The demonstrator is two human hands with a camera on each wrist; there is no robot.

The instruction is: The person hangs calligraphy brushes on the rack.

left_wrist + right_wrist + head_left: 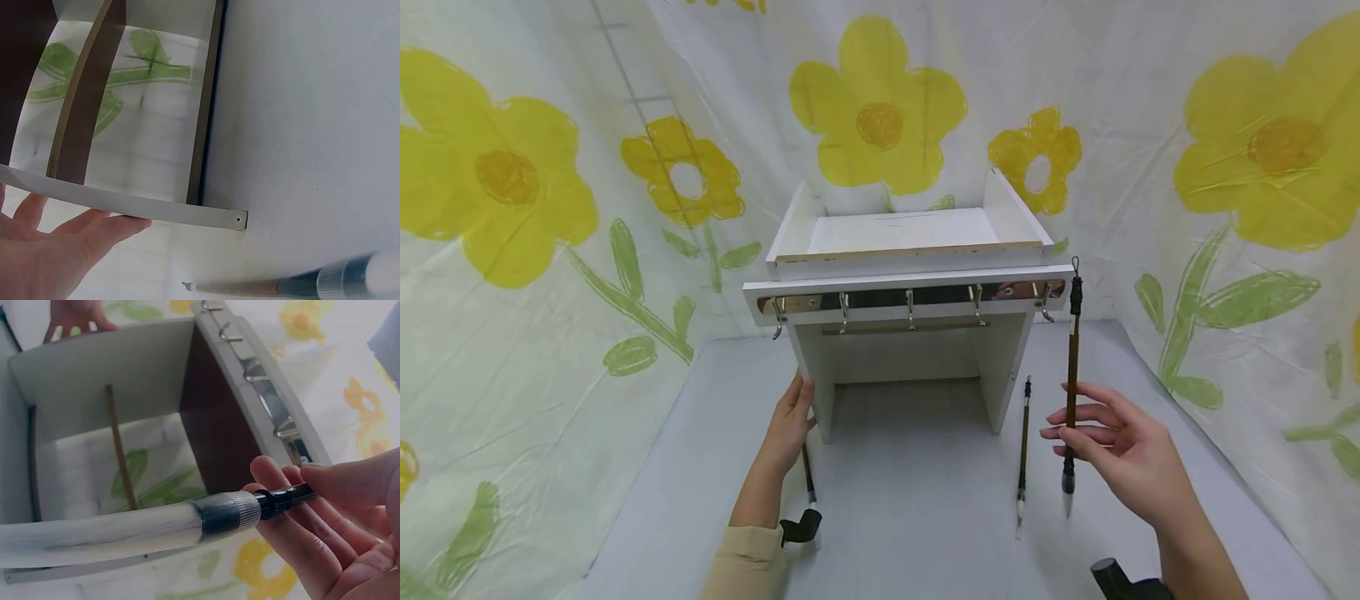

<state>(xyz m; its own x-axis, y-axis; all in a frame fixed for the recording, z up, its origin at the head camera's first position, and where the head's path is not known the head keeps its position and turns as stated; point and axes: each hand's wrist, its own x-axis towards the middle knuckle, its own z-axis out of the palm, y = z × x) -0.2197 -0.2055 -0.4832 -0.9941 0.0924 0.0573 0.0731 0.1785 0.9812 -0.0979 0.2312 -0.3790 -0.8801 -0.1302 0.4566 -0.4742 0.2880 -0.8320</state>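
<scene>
A white wooden shelf rack (pixel 910 277) stands on the table, with a shiny metal strip of several hooks (pixel 911 310) across its front. My left hand (pixel 788 425) rests against the outside of its left side panel, fingers extended along the board in the left wrist view. Off the rack's right side, my right hand (pixel 1123 442) pinches a brown-handled calligraphy brush (pixel 1072 358) between thumb and fingers. That brush is upright, its hanging loop on top near the rightmost hook and its bristles in a clear cap (pixel 125 534) pointing down.
Another capped brush (pixel 1024 450) lies on the table between the rack and my right hand. A further brush (pixel 808 475) lies beside my left wrist, partly hidden by it. A white sheet with yellow flowers (pixel 880 125) hangs behind the light grey table (pixel 917 517).
</scene>
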